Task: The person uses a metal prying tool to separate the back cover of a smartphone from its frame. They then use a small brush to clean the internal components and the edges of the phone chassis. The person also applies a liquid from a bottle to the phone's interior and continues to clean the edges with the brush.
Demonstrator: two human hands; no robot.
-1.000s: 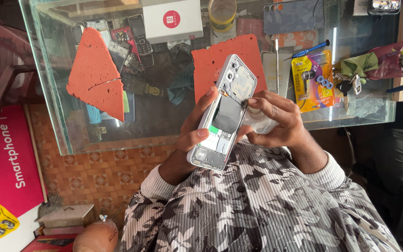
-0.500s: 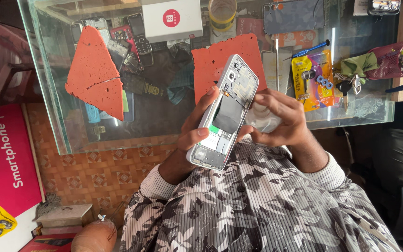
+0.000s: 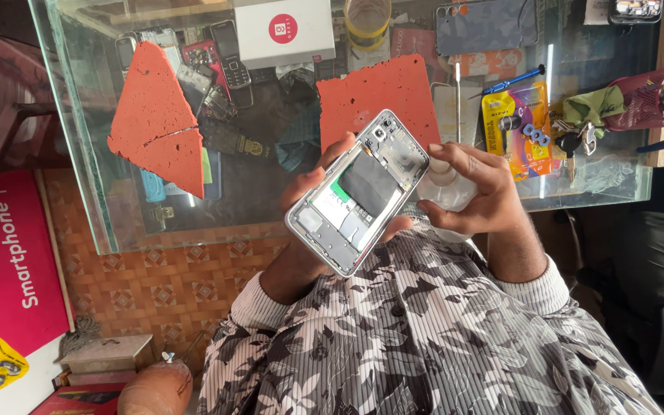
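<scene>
Fingers of the left hand (image 3: 313, 192) clamp the opened phone (image 3: 359, 192) from beneath, tilted above the near edge of the glass counter (image 3: 263, 207), while the right hand (image 3: 474, 192) grips a small clear bottle (image 3: 443, 188) just right, red mats (image 3: 382, 96) beyond.

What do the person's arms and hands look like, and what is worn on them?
Both hands, the left hand and the right hand, are bare, with no gloves; no rings or watch can be seen. The long sleeves are dark grey with thin stripes and a white leaf pattern. White ribbed cuffs end at the wrists.
</scene>
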